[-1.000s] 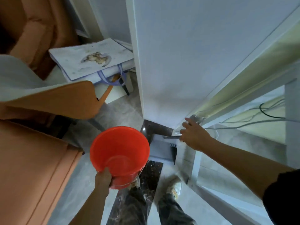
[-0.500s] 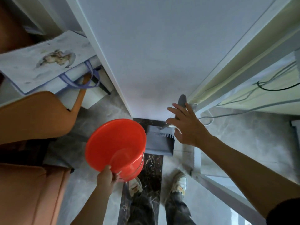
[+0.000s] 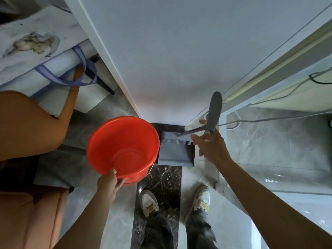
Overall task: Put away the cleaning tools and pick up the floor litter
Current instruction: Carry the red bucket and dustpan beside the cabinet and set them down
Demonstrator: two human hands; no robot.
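Observation:
My left hand (image 3: 109, 184) grips the near rim of an empty red bucket (image 3: 124, 148), held above the floor. A grey dustpan (image 3: 175, 151) stands on the floor against the white wall, right of the bucket. Its long handle rises to a grey grip (image 3: 214, 110). My right hand (image 3: 210, 146) is spread open just below that grip, fingers apart and touching or nearly touching the handle shaft, not closed around it.
A white wall panel (image 3: 161, 60) fills the middle. An orange chair (image 3: 32, 123) and a white bag with blue straps (image 3: 36, 51) crowd the left. Cables (image 3: 269, 101) run along the window frame at right. My feet (image 3: 149, 202) stand on a dark marble strip.
My right hand let go of the dustpan handle and opened, dropping slightly below the grip. The view tilted up and toward the wall. The bucket stayed in my left hand.

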